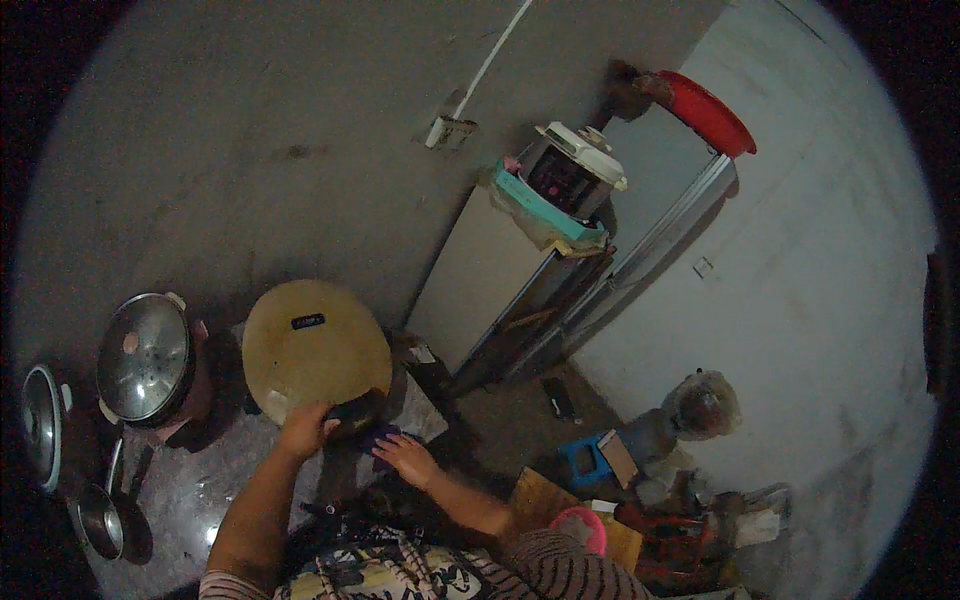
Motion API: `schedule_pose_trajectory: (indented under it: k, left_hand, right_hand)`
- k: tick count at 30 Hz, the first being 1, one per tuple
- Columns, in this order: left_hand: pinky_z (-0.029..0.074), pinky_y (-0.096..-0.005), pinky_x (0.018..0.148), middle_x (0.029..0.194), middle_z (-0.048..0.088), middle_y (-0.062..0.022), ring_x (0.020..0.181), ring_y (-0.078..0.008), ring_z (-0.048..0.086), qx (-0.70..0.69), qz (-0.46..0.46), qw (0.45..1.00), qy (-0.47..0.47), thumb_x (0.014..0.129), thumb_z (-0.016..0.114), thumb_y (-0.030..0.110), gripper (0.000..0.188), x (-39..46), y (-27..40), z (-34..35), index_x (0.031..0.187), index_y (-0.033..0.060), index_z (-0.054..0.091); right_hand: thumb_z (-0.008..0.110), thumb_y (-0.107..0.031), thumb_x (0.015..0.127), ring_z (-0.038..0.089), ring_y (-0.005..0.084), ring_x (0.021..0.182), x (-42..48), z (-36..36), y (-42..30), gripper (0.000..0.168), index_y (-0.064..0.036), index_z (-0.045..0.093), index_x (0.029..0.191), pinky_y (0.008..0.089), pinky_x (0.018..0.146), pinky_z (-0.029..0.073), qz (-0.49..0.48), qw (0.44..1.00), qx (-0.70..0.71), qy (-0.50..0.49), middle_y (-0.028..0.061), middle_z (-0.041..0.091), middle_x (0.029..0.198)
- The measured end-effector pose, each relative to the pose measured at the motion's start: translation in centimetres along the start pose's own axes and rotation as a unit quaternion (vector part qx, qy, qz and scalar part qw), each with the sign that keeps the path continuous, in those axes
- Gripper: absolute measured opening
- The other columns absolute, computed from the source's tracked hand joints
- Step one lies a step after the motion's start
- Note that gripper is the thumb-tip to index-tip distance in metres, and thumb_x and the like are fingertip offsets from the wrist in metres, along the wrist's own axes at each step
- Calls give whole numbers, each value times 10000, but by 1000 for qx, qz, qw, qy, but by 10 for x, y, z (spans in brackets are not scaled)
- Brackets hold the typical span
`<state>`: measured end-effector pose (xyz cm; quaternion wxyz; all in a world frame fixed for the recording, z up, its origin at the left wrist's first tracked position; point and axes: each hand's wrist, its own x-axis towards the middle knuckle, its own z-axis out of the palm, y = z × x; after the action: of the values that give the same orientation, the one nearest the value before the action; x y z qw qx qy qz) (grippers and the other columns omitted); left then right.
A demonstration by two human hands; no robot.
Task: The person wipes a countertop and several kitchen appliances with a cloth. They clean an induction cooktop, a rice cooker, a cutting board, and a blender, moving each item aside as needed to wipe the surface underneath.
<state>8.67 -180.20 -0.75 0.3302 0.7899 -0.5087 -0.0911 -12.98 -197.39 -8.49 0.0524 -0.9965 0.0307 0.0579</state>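
A round, yellowish electric griddle or baking pan [315, 352] with a dark front handle sits on the table [195, 495] before me. My left hand [306, 431] is at its front edge, with the thumb by the dark handle; whether the fingers close around it is hard to tell. To the right of the appliance, my right hand [405, 456] rests on a dark purple cloth [386, 442] at the table, fingers spread. The cloth lies partly beneath the fingers.
On the left stand a glass-lidded electric pot [146, 360], another lid [43, 427] and a small saucepan [101, 521]. A cooker [574, 172] tops a tall cabinet [487, 277]. Lower right are a blue stool [589, 459] and a pink-rimmed basin [581, 529].
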Motion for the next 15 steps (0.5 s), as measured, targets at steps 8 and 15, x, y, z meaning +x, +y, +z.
schedule_pose_trajectory:
  k: [8,15]
  left_hand:
    - [459,-476,844,1066,633,-177,999,-411,578,-34,44,996,63,815,692,200,355,-4,-7,4,1135,86,589]
    - [449,-476,880,1121,624,-188,1051,-402,566,-77,39,996,1,830,655,206,356,11,8,-6,1154,70,597]
  right_hand:
    - [504,71,783,510,315,1215,-11,-21,47,518,-82,557,1275,394,1053,383,255,868,414,104,145,549,1312]
    - [567,19,770,513,299,1199,23,-15,-16,485,-65,570,1248,399,1056,381,91,957,243,128,166,564,1267]
